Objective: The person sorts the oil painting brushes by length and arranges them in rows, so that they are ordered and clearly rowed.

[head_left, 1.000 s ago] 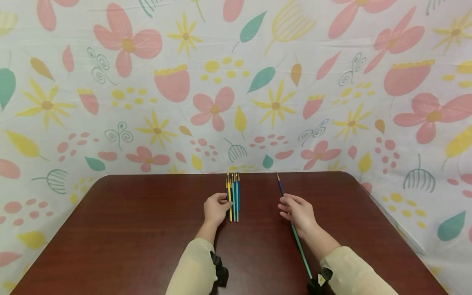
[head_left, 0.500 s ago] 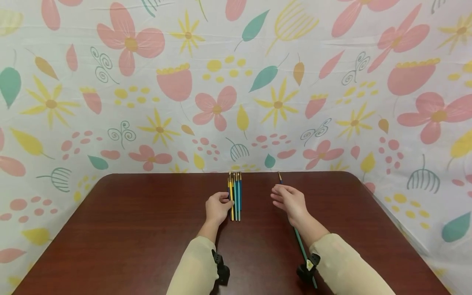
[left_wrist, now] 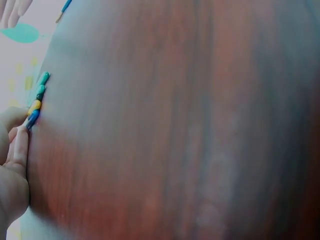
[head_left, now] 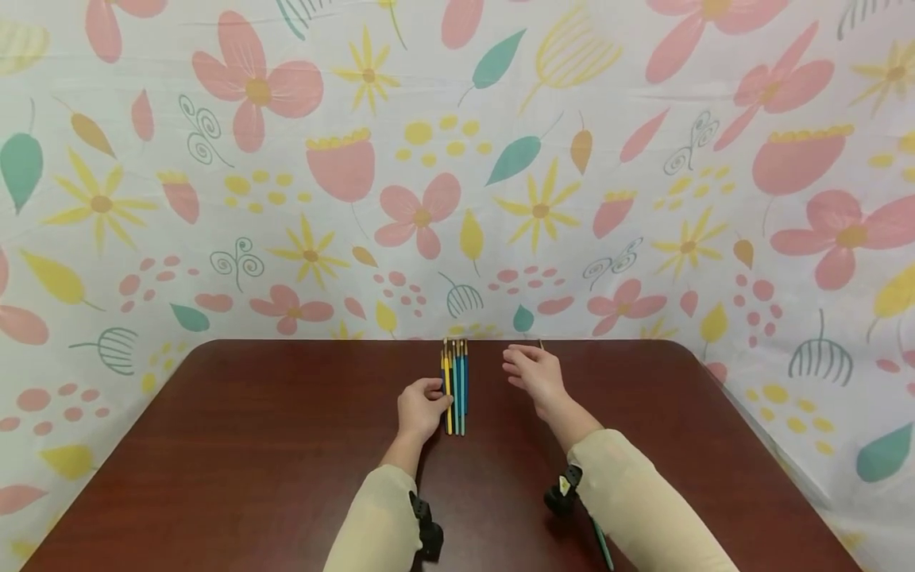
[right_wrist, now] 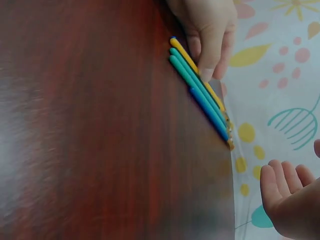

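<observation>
Several paintbrushes lie side by side on the table, bristles toward its far edge: a yellow paintbrush [head_left: 448, 381], teal-green paintbrushes [head_left: 458, 401] and a shorter blue paintbrush [right_wrist: 210, 110]. My left hand [head_left: 418, 411] holds the left side of this row, thumb on the yellow handle and fingers beside a dark blue brush end [left_wrist: 33, 118]. To the right, my right hand [head_left: 536, 380] hovers with loosely bent fingers and holds nothing, as the right wrist view also shows. Beneath the right forearm lies a separate long paintbrush [head_left: 603, 546] with a green handle, its middle hidden.
The dark reddish-brown table [head_left: 250, 461] has rounded far corners. Directly behind it hangs a white cloth [head_left: 457, 103] printed with pink, yellow and green flowers and leaves. A black wrist camera [head_left: 426, 528] sits on the left sleeve, another black camera [head_left: 561, 494] on the right.
My right hand has moved left and farther from me, away from over the lone paintbrush toward the row. My left hand stays at the row.
</observation>
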`<state>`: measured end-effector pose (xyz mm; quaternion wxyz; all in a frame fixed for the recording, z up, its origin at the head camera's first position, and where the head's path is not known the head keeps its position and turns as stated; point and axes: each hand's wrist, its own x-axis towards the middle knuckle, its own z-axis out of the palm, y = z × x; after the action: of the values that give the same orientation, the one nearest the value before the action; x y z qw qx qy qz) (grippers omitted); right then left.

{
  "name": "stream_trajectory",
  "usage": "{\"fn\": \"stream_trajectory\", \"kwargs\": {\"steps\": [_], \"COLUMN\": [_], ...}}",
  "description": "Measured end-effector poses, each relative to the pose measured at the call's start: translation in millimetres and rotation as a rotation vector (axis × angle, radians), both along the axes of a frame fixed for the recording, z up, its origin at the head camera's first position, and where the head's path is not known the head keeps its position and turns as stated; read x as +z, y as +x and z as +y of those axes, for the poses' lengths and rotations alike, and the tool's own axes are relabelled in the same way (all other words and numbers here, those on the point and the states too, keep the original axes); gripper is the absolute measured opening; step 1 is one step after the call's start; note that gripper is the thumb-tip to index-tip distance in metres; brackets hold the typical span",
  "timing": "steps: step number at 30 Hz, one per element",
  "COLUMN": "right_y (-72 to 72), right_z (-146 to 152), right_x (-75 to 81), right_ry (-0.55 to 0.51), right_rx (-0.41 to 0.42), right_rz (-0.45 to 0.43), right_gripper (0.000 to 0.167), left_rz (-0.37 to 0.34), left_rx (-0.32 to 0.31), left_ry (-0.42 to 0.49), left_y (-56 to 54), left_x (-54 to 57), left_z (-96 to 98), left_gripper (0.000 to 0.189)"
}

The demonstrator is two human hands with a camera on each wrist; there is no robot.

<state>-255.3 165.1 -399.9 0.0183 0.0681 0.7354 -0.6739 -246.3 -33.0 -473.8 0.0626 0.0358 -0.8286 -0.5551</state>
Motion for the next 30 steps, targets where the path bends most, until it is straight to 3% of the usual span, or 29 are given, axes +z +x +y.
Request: {"fn": "stream_trajectory", "kwargs": {"steps": [12,21,30], "right_y": [-35.1,-56.6,-69.9], "right_z": [-14,-36,-54], "right_x": [-9.1,-8.1,-27.2], "right_ry": [0.034,0.041,0.128], "right_rx": [-0.009,-0.037,-0.087], "right_rz": [0.0,0.048,0.065], "right_gripper": [0.05,0.049,0.039], "left_rz": [0.009,0.023,0.029], "left_rx": [-0.009,0.0,0.001], "left_ry": [0.015,0.005,-0.022], "left_y": [2.1,-1.0,3.2], "left_x": [3.5,10.8,2.4], "left_z": [2.0,-4.6,-3.5], "left_gripper": [0.032,0.032,0.032]}}
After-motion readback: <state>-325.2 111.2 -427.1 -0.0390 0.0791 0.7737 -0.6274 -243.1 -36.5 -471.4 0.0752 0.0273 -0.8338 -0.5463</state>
